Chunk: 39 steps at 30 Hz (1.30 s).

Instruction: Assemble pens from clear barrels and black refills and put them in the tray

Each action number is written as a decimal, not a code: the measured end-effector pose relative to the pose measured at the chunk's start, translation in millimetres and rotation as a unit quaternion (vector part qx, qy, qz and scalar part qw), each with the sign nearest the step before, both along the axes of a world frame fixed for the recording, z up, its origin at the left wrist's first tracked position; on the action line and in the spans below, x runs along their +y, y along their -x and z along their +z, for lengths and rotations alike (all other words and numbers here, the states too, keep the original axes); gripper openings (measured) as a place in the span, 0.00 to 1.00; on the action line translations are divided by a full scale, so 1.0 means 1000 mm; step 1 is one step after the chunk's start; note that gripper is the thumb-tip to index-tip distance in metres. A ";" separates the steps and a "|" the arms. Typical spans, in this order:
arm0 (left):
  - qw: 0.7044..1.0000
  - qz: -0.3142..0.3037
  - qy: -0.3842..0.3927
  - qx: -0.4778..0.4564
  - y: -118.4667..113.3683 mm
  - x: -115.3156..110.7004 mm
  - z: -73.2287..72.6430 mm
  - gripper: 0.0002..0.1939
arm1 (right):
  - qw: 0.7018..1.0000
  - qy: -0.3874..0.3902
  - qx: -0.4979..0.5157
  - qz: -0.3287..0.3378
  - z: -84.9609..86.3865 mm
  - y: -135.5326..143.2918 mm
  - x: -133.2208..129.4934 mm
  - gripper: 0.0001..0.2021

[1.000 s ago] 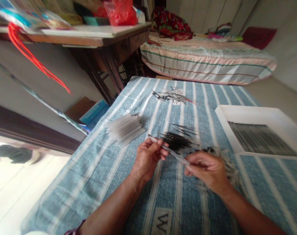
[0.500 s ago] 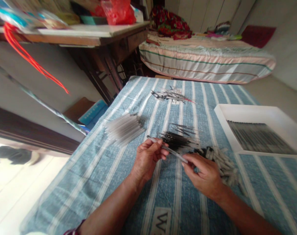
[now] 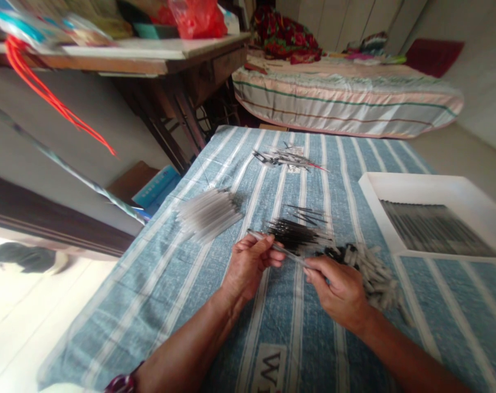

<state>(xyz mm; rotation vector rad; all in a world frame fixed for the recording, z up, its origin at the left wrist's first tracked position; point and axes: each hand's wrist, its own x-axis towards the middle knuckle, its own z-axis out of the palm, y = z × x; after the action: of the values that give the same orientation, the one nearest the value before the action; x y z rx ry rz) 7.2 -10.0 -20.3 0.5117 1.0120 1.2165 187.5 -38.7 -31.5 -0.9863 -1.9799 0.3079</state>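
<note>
A slim, translucent grey pen (image 3: 291, 255) slants between my two hands above the cloth. My left hand (image 3: 250, 265) is closed round its upper left part, thumb on top, with the dark tip poking out past the fingers. At the lower right end, my right hand (image 3: 338, 289) pinches the pen between thumb and forefinger. Just beyond the pen lies a heap of thin black refills (image 3: 294, 233). Beside my right hand is a pile of pale and black pen caps (image 3: 376, 275), partly covered by it. A stack of clear pen barrels (image 3: 210, 214) rests to the left.
A white box (image 3: 419, 183) at the right holds a row of pens (image 3: 434, 226). Farther back on the striped cloth (image 3: 182, 305) is a loose heap of thin pieces (image 3: 286, 158). A wooden table (image 3: 207, 54) and a bed (image 3: 346, 103) stand beyond.
My right fingertips now cover more of the pen's lower end. Both hands have otherwise barely moved, and the view has shifted slightly.
</note>
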 end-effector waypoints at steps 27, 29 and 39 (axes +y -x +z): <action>0.997 -0.010 -0.026 0.068 -0.005 0.000 0.009 0.10 | 0.994 -0.005 -0.111 0.004 0.004 0.007 0.011 0.10; 0.997 -0.026 -0.018 0.071 -0.008 -0.001 0.010 0.11 | 0.989 -0.007 -0.149 -0.007 0.012 0.010 0.011 0.11; 0.972 -0.064 -0.041 0.223 -0.002 0.003 0.013 0.16 | 0.967 -0.009 -0.145 -0.212 0.033 -0.074 0.054 0.10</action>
<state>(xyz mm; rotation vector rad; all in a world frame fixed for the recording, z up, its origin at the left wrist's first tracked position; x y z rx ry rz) 9.3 -7.5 -7.8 0.9292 1.2865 1.0516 261.3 15.0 1.1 -1.4740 -1.9555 -0.0993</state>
